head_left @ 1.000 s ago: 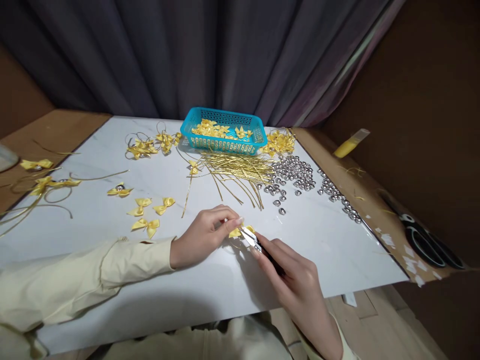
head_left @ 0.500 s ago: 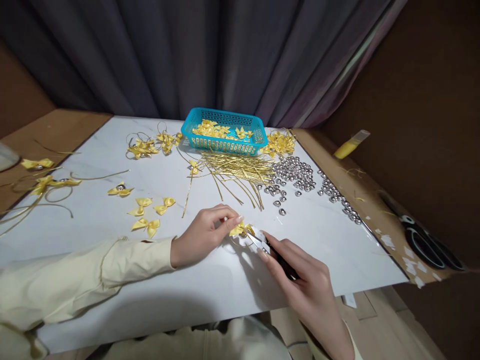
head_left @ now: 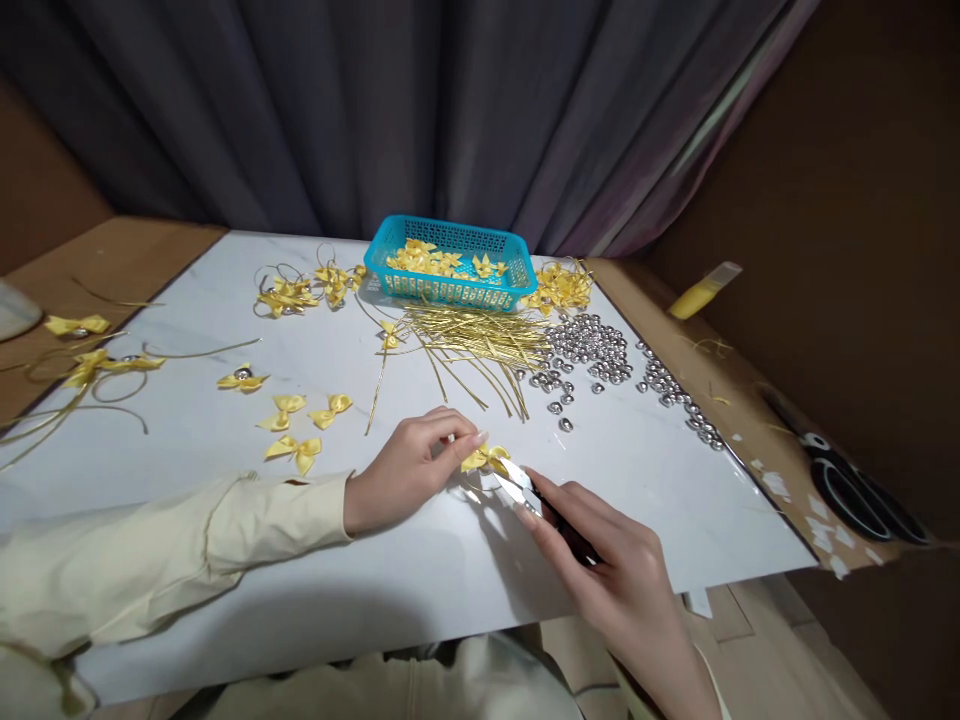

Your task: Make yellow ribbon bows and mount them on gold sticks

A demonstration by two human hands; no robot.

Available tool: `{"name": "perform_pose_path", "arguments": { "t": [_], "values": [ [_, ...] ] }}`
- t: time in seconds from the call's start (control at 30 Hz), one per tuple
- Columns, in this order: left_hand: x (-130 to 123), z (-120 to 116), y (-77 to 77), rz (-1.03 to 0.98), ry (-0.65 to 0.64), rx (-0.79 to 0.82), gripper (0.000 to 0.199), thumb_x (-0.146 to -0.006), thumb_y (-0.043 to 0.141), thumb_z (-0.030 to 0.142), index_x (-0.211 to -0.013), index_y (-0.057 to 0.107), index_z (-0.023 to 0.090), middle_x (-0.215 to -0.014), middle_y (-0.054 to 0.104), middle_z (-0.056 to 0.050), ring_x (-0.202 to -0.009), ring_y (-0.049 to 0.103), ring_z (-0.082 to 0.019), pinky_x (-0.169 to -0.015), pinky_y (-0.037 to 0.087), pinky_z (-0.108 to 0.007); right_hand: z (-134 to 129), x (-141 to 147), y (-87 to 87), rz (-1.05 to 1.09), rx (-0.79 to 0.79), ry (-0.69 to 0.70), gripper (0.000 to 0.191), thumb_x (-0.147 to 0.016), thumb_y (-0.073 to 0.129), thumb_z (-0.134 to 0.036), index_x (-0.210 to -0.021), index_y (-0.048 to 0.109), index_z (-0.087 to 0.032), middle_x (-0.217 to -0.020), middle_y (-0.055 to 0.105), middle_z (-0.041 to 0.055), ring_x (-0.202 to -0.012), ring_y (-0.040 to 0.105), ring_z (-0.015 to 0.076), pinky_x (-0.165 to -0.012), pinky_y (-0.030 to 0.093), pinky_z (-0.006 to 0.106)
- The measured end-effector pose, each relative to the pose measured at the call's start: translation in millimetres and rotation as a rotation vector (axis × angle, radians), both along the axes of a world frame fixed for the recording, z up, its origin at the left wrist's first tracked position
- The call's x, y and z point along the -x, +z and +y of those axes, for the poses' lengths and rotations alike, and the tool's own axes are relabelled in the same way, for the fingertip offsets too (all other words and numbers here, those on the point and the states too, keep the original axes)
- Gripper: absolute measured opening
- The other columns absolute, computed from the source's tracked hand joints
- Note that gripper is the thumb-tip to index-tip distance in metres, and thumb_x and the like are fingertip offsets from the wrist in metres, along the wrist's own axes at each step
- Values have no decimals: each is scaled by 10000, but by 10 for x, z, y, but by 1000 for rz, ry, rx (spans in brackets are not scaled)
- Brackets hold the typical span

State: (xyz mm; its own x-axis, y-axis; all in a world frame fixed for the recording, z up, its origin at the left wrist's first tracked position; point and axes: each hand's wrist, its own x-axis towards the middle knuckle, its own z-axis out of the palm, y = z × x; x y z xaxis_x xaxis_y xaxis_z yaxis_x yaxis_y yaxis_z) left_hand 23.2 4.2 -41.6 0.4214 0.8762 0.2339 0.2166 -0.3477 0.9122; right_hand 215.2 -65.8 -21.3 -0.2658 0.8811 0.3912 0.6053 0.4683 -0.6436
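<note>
My left hand [head_left: 421, 462] pinches a yellow ribbon bow [head_left: 486, 459] between thumb and forefinger, just above the white tabletop. A thin gold cord curls beneath this bow. In my right hand [head_left: 611, 560] is a pair of thread snips [head_left: 525, 488], its silver blades spread apart and pointing at the bow's right side. Part of the snips' dark handle is covered by my fingers. Left of my hands lie several loose bows [head_left: 295, 452] and one bow with a silver bead [head_left: 242, 377].
Behind my hands stands a turquoise basket [head_left: 450, 290] of yellow bows. Gold cords [head_left: 476, 335] and silver beads [head_left: 589, 345] lie in front of it. Finished-looking corded bows [head_left: 286, 296] sit back left. Large black scissors [head_left: 855, 490] and a yellow tube [head_left: 703, 290] are at right.
The snips' blades have spread apart and drawn slightly back from the bow's middle. My left hand keeps its pinch on the bow, almost unmoved.
</note>
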Motion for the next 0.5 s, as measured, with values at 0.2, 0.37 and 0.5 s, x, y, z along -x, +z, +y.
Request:
{"name": "perform_pose_path", "arguments": {
  "t": [0.2,0.37,0.5],
  "values": [
    [-10,-7,2,10,-13,-42,217,-902,482,203,-727,591,134,-788,614,-58,-795,554,-160,-752,426,-287,33,31,-30,2,23,4,269,-889,512,-147,-1088,628,-8,-666,550,30,-567,509,104,-517,427,203],
    [-17,4,-10,19,-18,-63,213,-904,483,190,-732,596,133,-798,622,-62,-805,557,-160,-762,431,-287,54,47,-53,30,40,6,270,-889,519,-155,-1096,629,-21,-687,570,36,-593,529,106,-548,439,200],
    [-5,-6,-10,22,-23,-73,208,-905,479,180,-749,607,128,-810,628,-68,-813,558,-162,-764,433,-290,60,42,-52,32,63,5,265,-889,525,-160,-1094,637,-35,-672,553,21,-575,505,98,-529,423,192]
  ]
}}
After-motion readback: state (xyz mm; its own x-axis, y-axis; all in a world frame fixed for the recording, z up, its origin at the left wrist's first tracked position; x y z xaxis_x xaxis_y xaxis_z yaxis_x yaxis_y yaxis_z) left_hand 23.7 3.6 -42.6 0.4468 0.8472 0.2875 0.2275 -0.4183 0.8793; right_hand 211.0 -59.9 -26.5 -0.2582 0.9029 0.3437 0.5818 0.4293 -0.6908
